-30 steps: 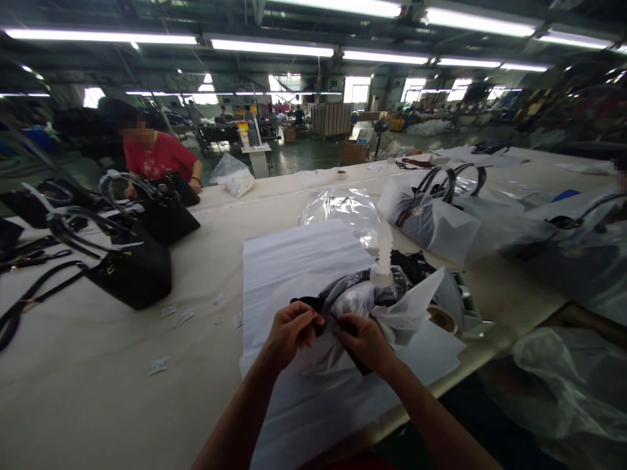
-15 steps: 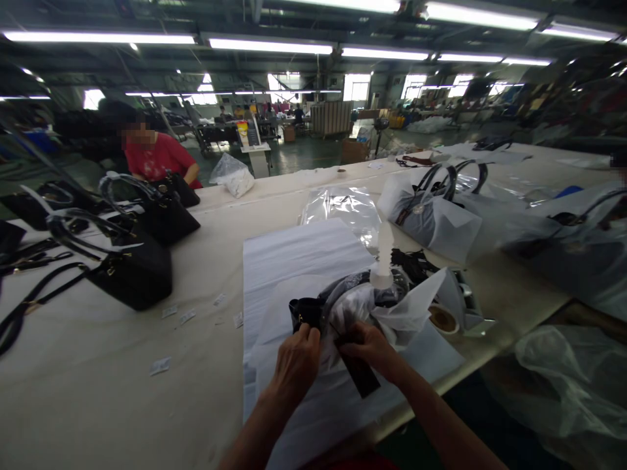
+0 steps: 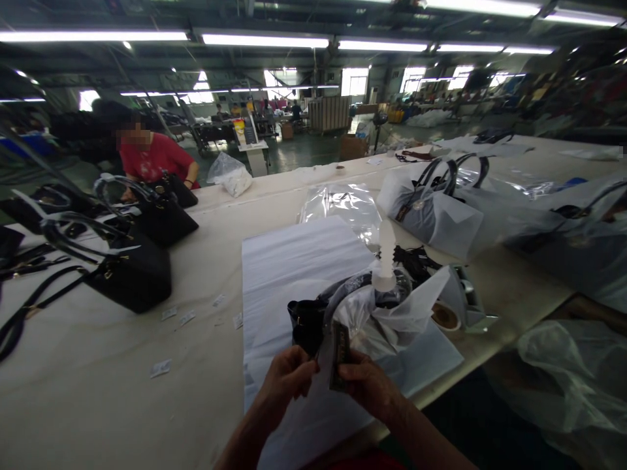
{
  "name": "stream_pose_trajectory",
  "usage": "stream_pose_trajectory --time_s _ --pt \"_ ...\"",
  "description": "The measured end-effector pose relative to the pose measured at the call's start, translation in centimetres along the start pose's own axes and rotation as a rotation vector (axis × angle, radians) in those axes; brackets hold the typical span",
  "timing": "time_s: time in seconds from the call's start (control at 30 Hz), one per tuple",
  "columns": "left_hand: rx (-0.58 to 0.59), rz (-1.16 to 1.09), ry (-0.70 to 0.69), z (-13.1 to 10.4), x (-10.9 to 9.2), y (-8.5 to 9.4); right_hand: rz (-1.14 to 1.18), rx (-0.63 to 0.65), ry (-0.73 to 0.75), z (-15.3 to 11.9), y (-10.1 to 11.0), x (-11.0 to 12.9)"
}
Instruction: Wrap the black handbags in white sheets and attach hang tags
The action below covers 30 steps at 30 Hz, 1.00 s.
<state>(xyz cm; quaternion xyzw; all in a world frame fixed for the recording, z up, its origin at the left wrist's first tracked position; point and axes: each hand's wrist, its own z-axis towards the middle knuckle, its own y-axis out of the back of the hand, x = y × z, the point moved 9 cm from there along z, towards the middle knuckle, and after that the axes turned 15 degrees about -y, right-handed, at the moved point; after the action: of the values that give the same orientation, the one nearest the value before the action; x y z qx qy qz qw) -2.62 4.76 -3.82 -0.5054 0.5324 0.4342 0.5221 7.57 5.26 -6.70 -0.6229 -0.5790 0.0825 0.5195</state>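
My right hand point(image 3: 367, 386) grips a dark tag point(image 3: 339, 356) with lettering, held upright in front of a black bag point(image 3: 306, 321). Just left of the tag, my left hand point(image 3: 292, 377) is closed, its fingertips pinched together; what lies between them is too small to make out. The bag rests on white paper sheets point(image 3: 294, 254), with wrapped handles point(image 3: 350, 284) and crumpled clear plastic on its right side. A pale translucent strip point(image 3: 386, 258) stands up behind it.
Black bags point(image 3: 140, 271) stand at the left, near a person in red point(image 3: 157, 156). Small white packets point(image 3: 160, 369) are scattered left of the paper. A tape roll point(image 3: 445, 316), dark cords point(image 3: 416, 261) and wrapped bags point(image 3: 431, 212) are at the right.
The tag has turned from slanting down to upright, its lettered face now showing. My left hand has moved down from the black bag's edge. My right hand has moved slightly lower.
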Motion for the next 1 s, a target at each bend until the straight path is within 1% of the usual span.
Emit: stream_pose_trajectory --time_s 0.1,0.2,0.37,0.43,0.5,0.53,0.57,0.63,0.7,0.73,0.8,0.87,0.93,1.0 --pt "0.107 -0.105 0.013 -0.6 0.1 -0.8 0.037 -0.136 0.092 0.2 0.7 0.8" --pt "0.147 -0.112 0.029 -0.9 0.3 -1.1 0.079 -0.232 0.152 0.4 0.9 1.3" --pt "0.174 -0.084 0.026 -1.3 0.7 -1.6 0.09 -0.301 0.241 1.0 0.6 2.2" --pt "0.171 -0.077 -0.008 -1.5 0.8 -1.9 0.053 -0.308 0.259 1.3 0.6 2.4" --pt "0.122 -0.086 -0.07 -1.5 0.6 -1.9 -0.066 -0.305 0.289 1.3 0.5 2.9" --pt "0.083 -0.091 -0.098 -1.4 0.4 -1.7 -0.168 -0.307 0.313 1.2 0.3 3.2" --pt "0.044 -0.093 -0.118 -1.2 0.3 -1.4 -0.3 -0.309 0.353 0.9 0.1 3.6" --pt "-0.01 -0.069 -0.145 -0.8 -0.1 -0.7 -0.619 -0.315 0.479 0.1 -0.8 4.4" --pt "-0.029 -0.017 -0.191 -0.1 -0.8 -0.2 -0.905 -0.313 0.613 -0.8 -1.8 4.6" --pt "-0.044 0.021 -0.215 0.3 -1.2 0.2 -1.005 -0.306 0.66 -1.0 -2.1 4.5" --pt "-0.085 0.118 -0.252 1.0 -1.6 1.0 -1.118 -0.287 0.699 -1.2 -2.2 4.1" --pt "-0.126 0.231 -0.288 1.4 -2.0 1.6 -1.16 -0.253 0.703 -1.2 -2.2 3.6" --pt "-0.13 0.352 -0.346 1.6 -2.6 1.7 -1.179 -0.235 0.699 -1.1 -2.2 3.4" --pt "-0.11 0.443 -0.402 1.6 -3.2 1.4 -1.191 -0.238 0.7 -1.2 -2.3 3.6"
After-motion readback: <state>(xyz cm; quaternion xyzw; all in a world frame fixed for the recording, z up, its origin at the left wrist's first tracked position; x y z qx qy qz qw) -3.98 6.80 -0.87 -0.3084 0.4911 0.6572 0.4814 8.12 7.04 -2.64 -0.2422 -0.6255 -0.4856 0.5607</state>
